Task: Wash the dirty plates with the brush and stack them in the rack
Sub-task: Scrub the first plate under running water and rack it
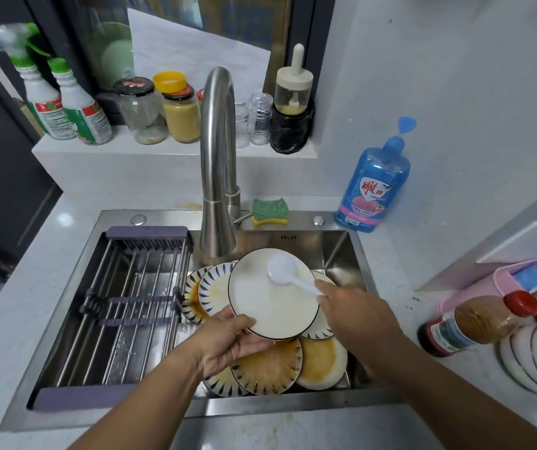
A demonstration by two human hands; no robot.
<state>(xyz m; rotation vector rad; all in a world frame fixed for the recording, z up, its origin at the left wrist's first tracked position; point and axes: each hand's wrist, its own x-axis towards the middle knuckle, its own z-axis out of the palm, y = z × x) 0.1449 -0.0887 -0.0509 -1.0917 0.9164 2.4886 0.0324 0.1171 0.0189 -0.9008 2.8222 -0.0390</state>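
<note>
White bench (33, 287) surrounds a steel sink (342, 251), with the rack (124, 306) laid across the sink's left half and the faucet (217, 157) rising at its back edge. The left grip (228, 344) pinches the plate (270, 306) at its near-left rim, thumb on top and fingers beneath. It holds the plate tilted over the heap of dirty plates (267, 368) in the sink's right half. The right grip (351, 311) is closed round the end of the brush (290, 276) handle, and the round white head rests on the plate's upper face, toward its far side. No plate stands in the rack yet, so I judge the task near its start, with scrubbing in hand.

To do it well, sweep the head in overlapping circles from the centre out to the dark rim; a faint yellow smear shows near the lower right edge. The thumb covers a patch of rim, so turn the plate in the left grip to reach it. Press lightly, since a wet plate held by one edge may slip. Whether water runs from the faucet I cannot tell.
</note>
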